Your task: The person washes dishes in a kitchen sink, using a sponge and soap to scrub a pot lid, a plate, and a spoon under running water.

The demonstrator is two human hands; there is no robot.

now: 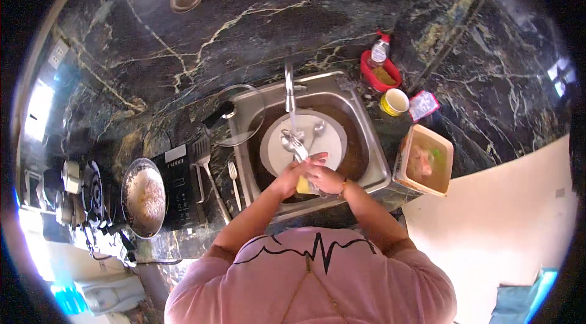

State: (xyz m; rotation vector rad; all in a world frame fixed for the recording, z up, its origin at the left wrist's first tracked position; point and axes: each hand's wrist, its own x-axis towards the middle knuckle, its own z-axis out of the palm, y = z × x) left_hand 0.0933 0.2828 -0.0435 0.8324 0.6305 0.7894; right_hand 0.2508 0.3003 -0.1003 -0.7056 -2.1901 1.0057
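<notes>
Over the sink, my left hand (289, 181) closes round the handles of a fork (299, 149) and a spoon (286, 138), whose heads point away from me toward the tap. My right hand (326, 179) presses against my left and closes on the same handles. Between the palms shows a yellow sponge (303, 185); which hand grips it is hidden. Water runs from the tap (290, 89) onto the cutlery. Beneath, a white plate (274, 152) lies in the sink (372, 159), with another spoon (318, 128) on it.
Left of the sink are a glass lid (249, 132), a fork (234, 172), a spatula (210, 174) and a frying pan (145, 197) on a cooktop. On the right stand a red bowl (392, 85) with a bottle, a yellow cup (395, 102), a packet (422, 105) and a tub of food (448, 165).
</notes>
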